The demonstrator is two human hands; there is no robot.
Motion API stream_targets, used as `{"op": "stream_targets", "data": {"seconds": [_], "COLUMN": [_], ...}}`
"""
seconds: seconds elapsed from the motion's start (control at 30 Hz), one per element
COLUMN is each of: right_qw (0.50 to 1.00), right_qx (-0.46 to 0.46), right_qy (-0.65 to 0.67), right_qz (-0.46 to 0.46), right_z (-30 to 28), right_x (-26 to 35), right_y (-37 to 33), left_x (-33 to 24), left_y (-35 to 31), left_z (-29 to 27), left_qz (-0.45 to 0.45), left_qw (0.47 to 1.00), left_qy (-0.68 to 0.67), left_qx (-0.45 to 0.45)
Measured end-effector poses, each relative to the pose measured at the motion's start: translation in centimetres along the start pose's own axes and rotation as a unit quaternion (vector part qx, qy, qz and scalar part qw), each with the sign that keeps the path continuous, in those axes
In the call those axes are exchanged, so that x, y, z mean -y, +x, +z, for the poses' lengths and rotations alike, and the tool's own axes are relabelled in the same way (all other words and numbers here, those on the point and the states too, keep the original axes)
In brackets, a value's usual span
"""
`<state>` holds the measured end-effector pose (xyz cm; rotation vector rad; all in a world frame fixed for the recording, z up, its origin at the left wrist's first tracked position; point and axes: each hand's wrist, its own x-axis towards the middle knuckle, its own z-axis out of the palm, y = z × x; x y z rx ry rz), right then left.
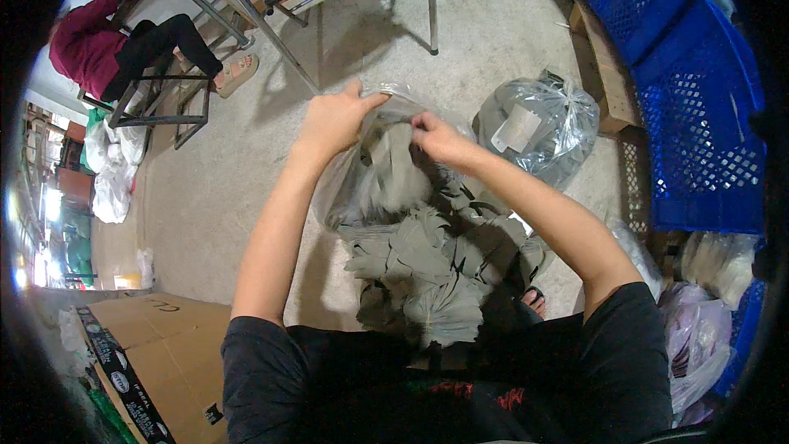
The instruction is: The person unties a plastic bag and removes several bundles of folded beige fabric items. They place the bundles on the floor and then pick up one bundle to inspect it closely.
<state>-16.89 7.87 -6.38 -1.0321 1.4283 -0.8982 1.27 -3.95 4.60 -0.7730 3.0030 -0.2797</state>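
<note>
A clear plastic bag (336, 197) stands open in front of me, with grey-green cut pieces (394, 168) inside. My left hand (335, 122) grips the bag's rim at its far left side, thumb pointing right. My right hand (444, 145) is at the right of the opening, its fingers curled together next to the pieces; what they pinch is hidden. A loose heap of similar flat grey-green pieces (444, 304) lies over my lap, fanned out in overlapping bunches up to the bag's near side.
A full, tied clear bag with a pale tag (516, 128) sits on the floor to the right. Blue plastic crates (699, 107) line the right side. A cardboard box (173, 345) is at lower left. Metal-legged furniture (431, 0) stands ahead; a seated person (90, 49) is far left.
</note>
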Motion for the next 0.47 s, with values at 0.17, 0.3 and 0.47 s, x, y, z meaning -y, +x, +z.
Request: {"op": "stream_targets", "data": {"seconds": [0.17, 0.3, 0.47], "right_qw": [0.982, 0.922, 0.850], "right_qx": [0.148, 0.143, 0.243], "right_qy": [-0.104, -0.333, -0.466], "right_qz": [-0.058, -0.140, 0.019], "right_z": [-5.7, -10.7, -10.0], "right_x": [1.5, -0.4, -5.7], "right_y": [-2.4, -6.6, -12.4], "left_x": [0.6, 0.3, -4.6], "left_y": [0.1, -0.7, -5.2], "left_z": [-1.5, -2.4, -1.8], "left_qz": [0.000, 0.007, 0.092], "left_qw": [0.999, 0.996, 0.980], "left_qy": [-0.027, -0.052, -0.030], "left_qx": [-0.042, -0.075, -0.176]}}
